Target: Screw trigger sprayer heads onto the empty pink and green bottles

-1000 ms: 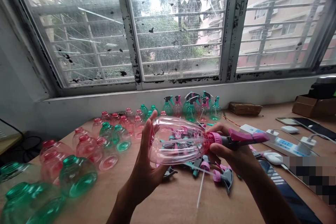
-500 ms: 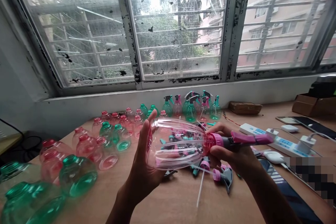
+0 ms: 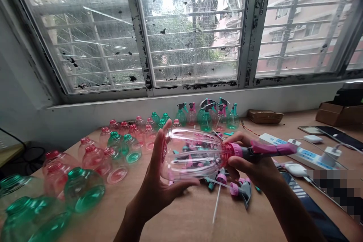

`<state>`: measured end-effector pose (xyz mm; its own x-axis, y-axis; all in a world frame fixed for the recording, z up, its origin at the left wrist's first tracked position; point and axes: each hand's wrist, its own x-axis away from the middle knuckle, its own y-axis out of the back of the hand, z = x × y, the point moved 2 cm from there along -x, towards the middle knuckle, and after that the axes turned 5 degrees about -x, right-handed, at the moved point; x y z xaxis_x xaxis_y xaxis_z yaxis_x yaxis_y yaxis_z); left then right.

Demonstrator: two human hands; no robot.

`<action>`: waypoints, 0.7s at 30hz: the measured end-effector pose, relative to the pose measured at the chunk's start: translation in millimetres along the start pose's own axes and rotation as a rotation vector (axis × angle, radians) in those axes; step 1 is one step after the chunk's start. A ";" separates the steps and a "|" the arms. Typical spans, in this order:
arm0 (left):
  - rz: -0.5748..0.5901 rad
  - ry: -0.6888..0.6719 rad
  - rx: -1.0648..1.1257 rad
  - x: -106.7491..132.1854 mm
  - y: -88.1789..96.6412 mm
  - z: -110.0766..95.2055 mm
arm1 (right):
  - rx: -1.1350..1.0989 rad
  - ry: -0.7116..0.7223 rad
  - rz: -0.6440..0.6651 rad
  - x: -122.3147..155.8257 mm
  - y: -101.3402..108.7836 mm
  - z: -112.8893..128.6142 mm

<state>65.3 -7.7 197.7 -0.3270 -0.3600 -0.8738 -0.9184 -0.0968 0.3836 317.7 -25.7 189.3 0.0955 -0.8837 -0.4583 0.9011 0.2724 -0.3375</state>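
A clear pink spray bottle [image 3: 190, 164] lies on its side in the air above the table, its neck to the right. My left hand [image 3: 155, 187] cups the base, with the thumb stretched along the lower side. Around the neck and pink collar, the fingers of my right hand [image 3: 252, 168] are closed. The grey and pink spray head [image 3: 263, 149] is on the neck and points right. Behind and below the bottle lies a pile of loose spray heads, partly seen through the plastic. One loose spray head [image 3: 241, 191] with a pink collar lies nearest me.
Open pink bottles [image 3: 93, 159] and green bottles [image 3: 83, 193] stand at the left. Several bottles with spray heads [image 3: 208, 117] stand by the wall. At the right are a power strip [image 3: 303, 153] with cables, phones and a cardboard box [image 3: 337, 113].
The left thumb has come out along the bottle's lower side, and the left fingers have shifted slightly. The bottle has moved a little to the right. My right hand stays at the neck.
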 end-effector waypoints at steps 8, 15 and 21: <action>0.039 0.066 -0.088 3.7 6.0 -2.3 | 0.003 0.020 -0.028 6.2 -8.6 7.9; 0.074 0.050 -0.049 6.3 2.8 -0.8 | 0.038 0.077 0.025 4.0 -3.5 5.4; 0.047 0.112 0.016 7.7 2.3 3.0 | 0.026 0.057 0.007 2.9 0.2 2.0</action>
<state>60.1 -7.9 191.0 -0.3440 -0.4653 -0.8156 -0.9062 -0.0631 0.4182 319.0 -29.0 189.6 0.0778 -0.8585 -0.5068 0.9113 0.2675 -0.3131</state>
